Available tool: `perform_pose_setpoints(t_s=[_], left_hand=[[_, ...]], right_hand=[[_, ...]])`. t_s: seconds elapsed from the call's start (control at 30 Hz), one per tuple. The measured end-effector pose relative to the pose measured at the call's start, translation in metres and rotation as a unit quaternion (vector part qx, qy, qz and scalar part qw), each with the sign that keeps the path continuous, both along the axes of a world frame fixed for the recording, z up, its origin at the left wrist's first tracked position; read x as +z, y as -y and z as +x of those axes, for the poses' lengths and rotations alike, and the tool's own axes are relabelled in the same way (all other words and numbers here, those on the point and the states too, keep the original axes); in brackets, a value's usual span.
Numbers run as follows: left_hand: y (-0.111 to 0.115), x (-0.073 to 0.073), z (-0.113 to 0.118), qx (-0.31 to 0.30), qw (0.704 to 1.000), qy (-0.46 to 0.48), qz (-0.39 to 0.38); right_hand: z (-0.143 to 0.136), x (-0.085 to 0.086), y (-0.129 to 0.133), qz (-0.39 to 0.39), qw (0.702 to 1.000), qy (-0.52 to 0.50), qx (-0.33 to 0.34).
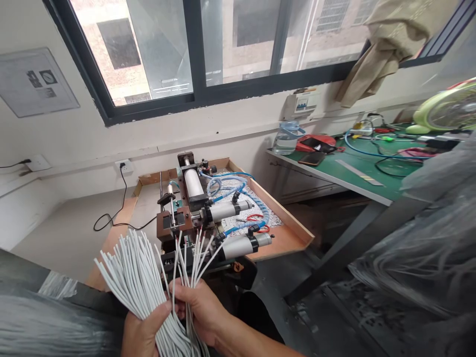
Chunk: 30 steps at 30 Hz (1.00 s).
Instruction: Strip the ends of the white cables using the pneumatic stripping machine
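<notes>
A thick bundle of white cables [136,272] fans out at the lower left, with my left hand [143,329] wrapped round it. Beside it, my right hand [203,305] grips a smaller group of white cables [191,260], fingers closed, close against the left hand. The upper ends of both groups spread apart and point up and away from me. Just beyond them stands a machine with silver air cylinders [225,211], blue hoses [266,210] and a brown block [167,225]. Some cable tips overlap the machine's near side.
Round the machine runs a wooden tray edge [293,223], with white scraps and red-handled tool inside. A green table [357,168] at right holds a water jug [286,139], phone, ruler and fan [451,109]. Plastic-wrapped bundles [420,258] lie at right and lower left.
</notes>
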<state>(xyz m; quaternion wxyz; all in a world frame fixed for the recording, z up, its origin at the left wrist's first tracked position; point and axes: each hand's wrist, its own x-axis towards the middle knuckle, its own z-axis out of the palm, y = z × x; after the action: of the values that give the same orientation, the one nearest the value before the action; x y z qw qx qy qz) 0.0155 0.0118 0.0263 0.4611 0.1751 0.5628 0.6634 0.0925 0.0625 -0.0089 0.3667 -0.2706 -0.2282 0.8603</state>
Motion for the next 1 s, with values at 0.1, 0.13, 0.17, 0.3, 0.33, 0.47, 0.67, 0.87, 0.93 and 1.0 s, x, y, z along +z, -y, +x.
perform_pose_setpoints(t_s=[0.1,0.13,0.17,0.3,0.33,0.47,0.67,0.87,0.93,1.0], left_hand=[[0.002,-0.004,-0.003,-0.009,1.0,-0.018,-0.001],[0.002,-0.006,-0.004,-0.006,1.0,-0.03,-0.001],[0.002,-0.008,-0.005,-0.003,0.999,-0.04,0.0],[0.002,-0.015,-0.007,-0.009,0.999,-0.053,0.0],[0.002,-0.016,-0.007,-0.012,0.999,-0.051,-0.003],[0.003,-0.019,-0.008,-0.002,0.999,-0.04,-0.018],[0.006,-0.02,-0.01,0.0,0.999,-0.051,-0.02],[0.005,-0.022,-0.013,-0.009,0.998,-0.047,-0.042],[0.004,-0.02,-0.012,-0.011,0.998,-0.043,-0.044],[0.003,-0.016,-0.009,-0.012,0.998,-0.042,-0.044]], right_hand=[[0.004,-0.003,0.007,0.033,0.999,0.005,-0.037],[0.005,-0.003,0.009,0.044,0.998,0.009,-0.049],[0.007,-0.002,0.01,0.056,0.997,0.013,-0.059],[0.01,-0.002,0.012,0.116,0.99,0.044,-0.068],[0.01,-0.003,0.011,0.122,0.988,0.05,-0.076],[0.011,-0.013,0.01,0.123,0.983,0.08,-0.109],[0.014,-0.017,0.01,0.098,0.983,0.103,-0.113],[0.014,-0.008,0.004,0.072,0.983,0.112,-0.129],[0.013,-0.007,0.002,0.058,0.988,0.097,-0.108],[0.011,-0.005,0.002,0.061,0.995,0.07,-0.049]])
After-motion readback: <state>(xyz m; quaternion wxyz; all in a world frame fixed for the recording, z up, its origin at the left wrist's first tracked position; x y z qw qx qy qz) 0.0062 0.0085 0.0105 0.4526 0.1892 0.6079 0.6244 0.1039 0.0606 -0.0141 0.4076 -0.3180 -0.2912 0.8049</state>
